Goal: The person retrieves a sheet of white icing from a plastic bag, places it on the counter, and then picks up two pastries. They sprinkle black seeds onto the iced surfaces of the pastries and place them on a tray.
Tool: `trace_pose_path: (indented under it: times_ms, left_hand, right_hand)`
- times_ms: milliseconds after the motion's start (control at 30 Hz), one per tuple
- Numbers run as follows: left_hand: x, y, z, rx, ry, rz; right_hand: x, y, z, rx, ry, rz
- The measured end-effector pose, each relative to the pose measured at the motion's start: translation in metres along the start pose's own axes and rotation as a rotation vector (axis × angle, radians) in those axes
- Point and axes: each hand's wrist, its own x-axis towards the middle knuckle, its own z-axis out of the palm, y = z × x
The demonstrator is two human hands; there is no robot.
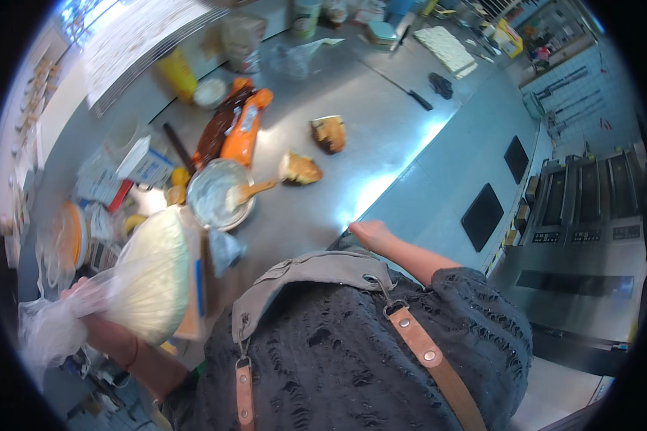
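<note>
At the left, my left hand [86, 296] is closed around the gathered neck of a clear plastic bag [154, 276]. A large pale cream-coloured mass fills the bag, and loose plastic partly covers my fingers. Beside the bag is a metal bowl [250, 212] with white residue inside; a spatula [257, 189] with a wooden-looking handle rests in it. My right hand [369, 233] is low by the counter's front edge, close to my grey apron [316, 267]; its fingers are mostly hidden. Two browned pieces, like cake or bread [328, 135] [300, 169], lie on the counter beyond the bowl.
An orange bag [242, 135] and a dark brown bag [219, 129] lie behind the bowl. A long knife [402, 90], a dark crumpled cloth [441, 85] and a pale slab [444, 52] are farther right. Cartons and bags crowd the left. Steel ovens [575, 237] stand at right.
</note>
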Motion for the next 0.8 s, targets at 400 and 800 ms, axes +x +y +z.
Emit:
trace_pose_path:
  times_ms: [400,800]
  left_hand:
    - [-0.241,0.118,0.386,-0.525,-0.465,-0.183]
    - [-0.355,0.148,0.553,-0.610,-1.078,-0.531]
  right_hand:
    - [-0.168,0.353,-0.012,0.062,0.375,0.586]
    - [0.078,0.440,-0.039,-0.062,0.292,0.646]
